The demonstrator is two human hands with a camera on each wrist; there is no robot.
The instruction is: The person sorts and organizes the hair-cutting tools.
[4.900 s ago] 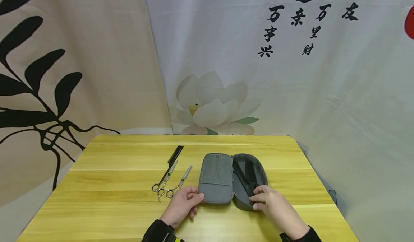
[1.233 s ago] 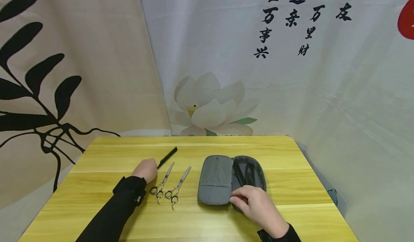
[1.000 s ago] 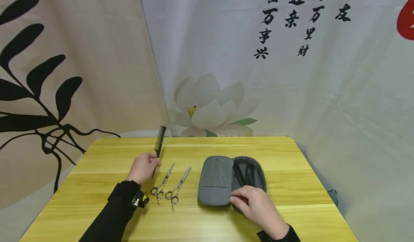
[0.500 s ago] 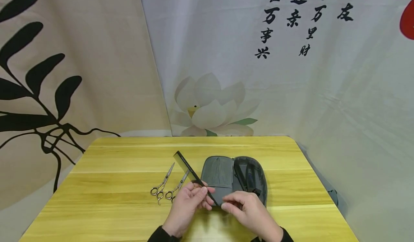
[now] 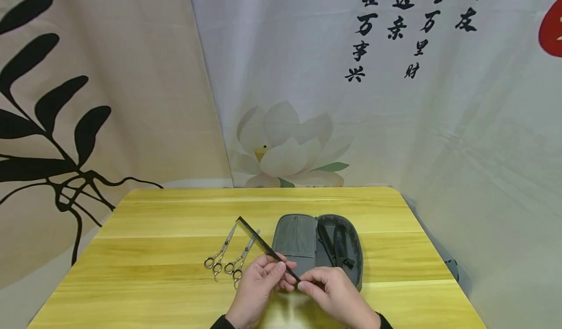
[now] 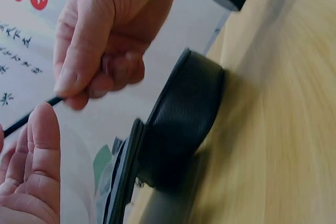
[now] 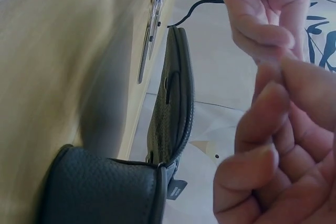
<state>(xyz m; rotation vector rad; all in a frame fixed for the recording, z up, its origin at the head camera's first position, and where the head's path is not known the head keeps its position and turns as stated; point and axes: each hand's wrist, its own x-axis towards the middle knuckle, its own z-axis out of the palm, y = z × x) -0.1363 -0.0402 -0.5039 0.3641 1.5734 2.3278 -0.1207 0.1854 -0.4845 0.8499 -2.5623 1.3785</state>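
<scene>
A black comb [image 5: 256, 236] slants in front of the grey zippered case [image 5: 295, 241], its wide toothed end to the far left. My left hand [image 5: 259, 286] holds it near the middle, thumb on top. My right hand [image 5: 337, 295] pinches the thin tail end. The left wrist view shows the right hand [image 6: 105, 30] with thumb and finger on the dark tail [image 6: 26, 121] beside my left fingers [image 6: 44, 145]. In the right wrist view the right-hand fingers [image 7: 262, 124] hide the comb. The case lies unfolded, with long black tools [image 5: 340, 243] in its right half.
Two pairs of metal hairdressing scissors lie on the wooden table [image 5: 153, 270] left of the case: one pair [image 5: 221, 251] farther left, the other [image 5: 241, 260] partly behind the comb and left hand. A printed cloth [image 5: 298, 75] hangs behind the table.
My left hand has picked up the comb from beside the scissors and brought it right, before the case. My right hand has left the case's edge and taken the comb's tail.
</scene>
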